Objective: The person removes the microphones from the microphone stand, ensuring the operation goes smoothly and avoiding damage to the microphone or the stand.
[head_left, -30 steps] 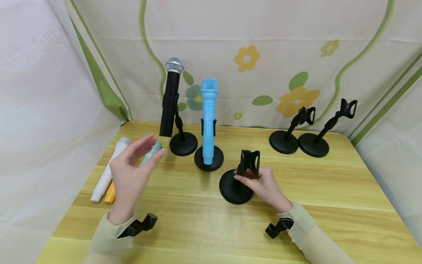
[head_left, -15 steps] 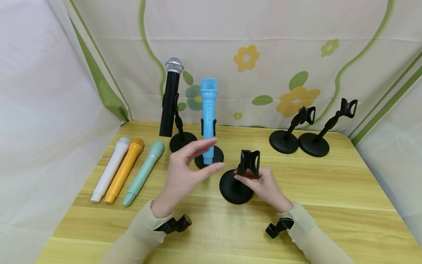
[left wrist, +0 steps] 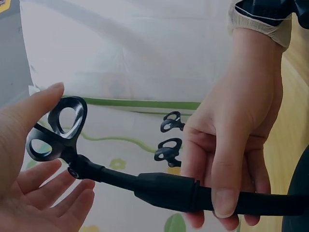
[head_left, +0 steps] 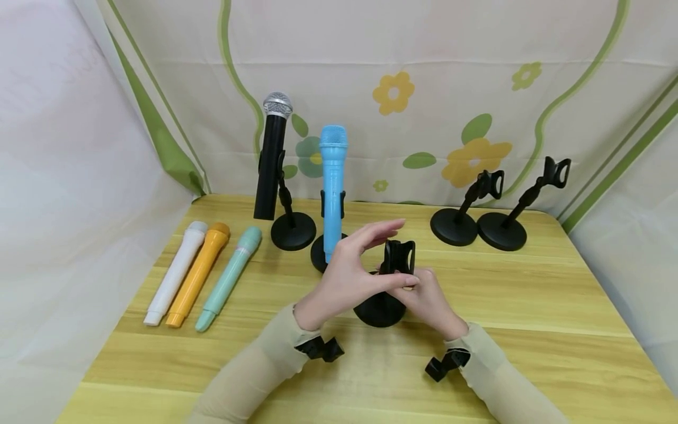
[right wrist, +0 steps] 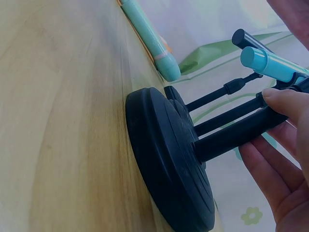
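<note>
A black desktop microphone stand (head_left: 379,313) stands upright on the wooden table in front of me. My right hand (head_left: 431,303) pinches its pole between thumb and fingers, as the right wrist view of the pole (right wrist: 236,134) shows. My left hand (head_left: 346,284) is at the stand's top, its thumb and fingers spread apart on either side of the black clip (left wrist: 63,128). In the left wrist view the left thumb (left wrist: 46,99) lies against or very near the clip's edge, while the other fingers are loosely bent below it. The clip holds no microphone.
Behind, a black microphone (head_left: 271,165) and a blue microphone (head_left: 333,182) sit in stands. White (head_left: 177,274), orange (head_left: 198,275) and mint-green (head_left: 229,280) microphones lie at left. Two bare stands (head_left: 454,227) (head_left: 502,231) are at back right, before a fabric backdrop (head_left: 328,35).
My left hand has swept right from beside the lying microphones to the stand's clip, passing in front of the blue microphone. The right hand keeps its hold on the pole.
</note>
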A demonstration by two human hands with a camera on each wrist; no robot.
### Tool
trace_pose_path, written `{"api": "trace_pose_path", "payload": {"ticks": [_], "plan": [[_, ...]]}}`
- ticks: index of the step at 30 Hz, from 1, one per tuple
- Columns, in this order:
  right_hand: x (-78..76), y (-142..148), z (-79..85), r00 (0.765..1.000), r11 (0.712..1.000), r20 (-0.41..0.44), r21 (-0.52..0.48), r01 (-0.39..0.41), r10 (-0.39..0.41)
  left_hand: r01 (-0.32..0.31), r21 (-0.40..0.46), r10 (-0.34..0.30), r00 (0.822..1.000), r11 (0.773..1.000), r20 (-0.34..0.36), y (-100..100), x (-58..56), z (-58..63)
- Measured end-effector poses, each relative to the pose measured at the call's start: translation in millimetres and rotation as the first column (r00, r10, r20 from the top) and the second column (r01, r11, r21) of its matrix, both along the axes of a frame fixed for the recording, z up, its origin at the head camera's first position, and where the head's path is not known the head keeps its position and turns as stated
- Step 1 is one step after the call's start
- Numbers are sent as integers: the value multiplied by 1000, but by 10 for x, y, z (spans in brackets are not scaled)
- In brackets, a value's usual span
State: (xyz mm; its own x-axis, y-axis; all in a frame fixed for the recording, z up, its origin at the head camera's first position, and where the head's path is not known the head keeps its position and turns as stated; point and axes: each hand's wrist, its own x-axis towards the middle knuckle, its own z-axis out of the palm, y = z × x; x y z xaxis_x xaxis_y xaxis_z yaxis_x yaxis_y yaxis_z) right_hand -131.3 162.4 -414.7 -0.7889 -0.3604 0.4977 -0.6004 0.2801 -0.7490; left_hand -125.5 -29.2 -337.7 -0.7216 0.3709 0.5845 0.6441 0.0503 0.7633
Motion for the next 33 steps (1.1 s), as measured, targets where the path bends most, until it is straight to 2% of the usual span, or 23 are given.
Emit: {"api": "trace_pose_path", "payload": {"ticks": [4,8,14,18,27,33], "plan": [[-5,1,-9,1000,1000,-10,-11,0,0,21,14,-21,999,1000,-28,22,-35,-35],[-6,-3,-13,1000,999,0,-38,-9,9,30,33,-29,999,999,-30,18,-25,-35],[-6,-8,-12,1000,999,12,-50,-21,21,51,60,-49,998,997,-30,-15,74,112],[-7,-13,-4,1000,998,12,-53,-27,27,54,57,-51,997,997,-54,-29,95,180],[-16,-17,-14,999,998,29,-62,-30,32,40,80,-34,997,996,-74,-15,51,124],[-25,-19,-22,999,998,9,-59,-34,35,37,89,-28,995,995,-100,-14,36,96]]}}
